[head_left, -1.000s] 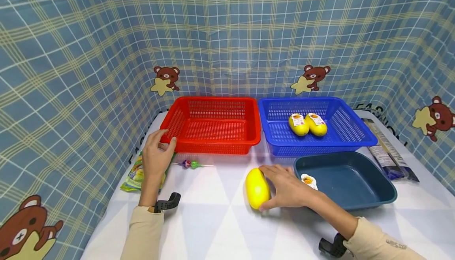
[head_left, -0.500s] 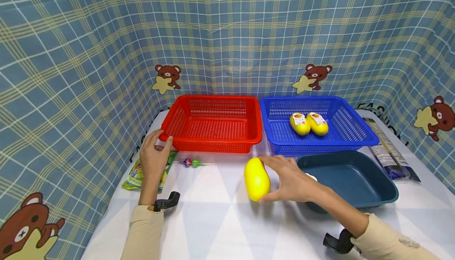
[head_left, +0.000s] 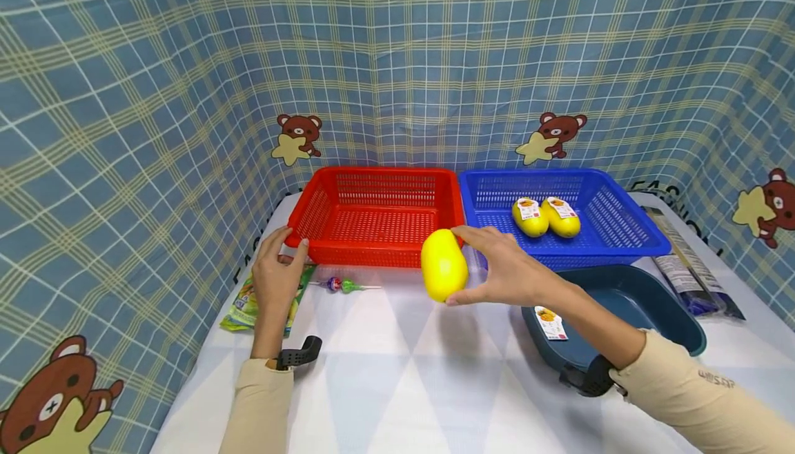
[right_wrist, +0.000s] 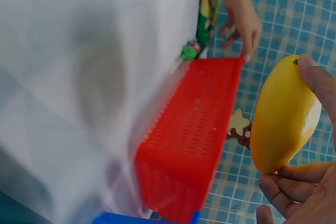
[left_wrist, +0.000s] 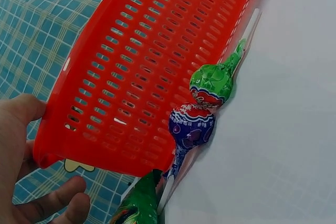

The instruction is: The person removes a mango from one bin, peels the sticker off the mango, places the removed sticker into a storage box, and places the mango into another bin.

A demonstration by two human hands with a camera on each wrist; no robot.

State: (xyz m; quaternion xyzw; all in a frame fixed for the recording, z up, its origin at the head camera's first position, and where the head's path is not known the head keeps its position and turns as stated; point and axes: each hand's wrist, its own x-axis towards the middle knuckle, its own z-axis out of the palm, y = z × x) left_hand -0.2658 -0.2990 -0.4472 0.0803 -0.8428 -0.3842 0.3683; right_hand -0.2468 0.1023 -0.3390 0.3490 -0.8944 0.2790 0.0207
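My right hand (head_left: 512,271) holds a smooth yellow mango (head_left: 444,265) between the thumb and fingertips, lifted off the table; its shadow falls below. In the right wrist view the mango (right_wrist: 286,114) is gripped at its two ends. At the front left corner of the red plastic basket (head_left: 379,255), my left hand (head_left: 277,278) pinches the rim. The left wrist view has the thumb on the rim of the red basket (left_wrist: 126,87), one finger partly behind it and the others loose below. Two mangoes (head_left: 546,218) with labels lie in the blue basket (head_left: 621,243).
Two lollipops (head_left: 341,285), purple and green, lie before the red basket. A green-yellow packet (head_left: 242,312) is partly under the left hand. A dark teal tub (head_left: 692,343) with a mango label (head_left: 551,323) stands beneath the right forearm. Long plastic packages (head_left: 692,268) lie at far right.
My right hand has raised the mango from the table and carried it forward toward the red basket. The left hand has stayed at the basket's corner.
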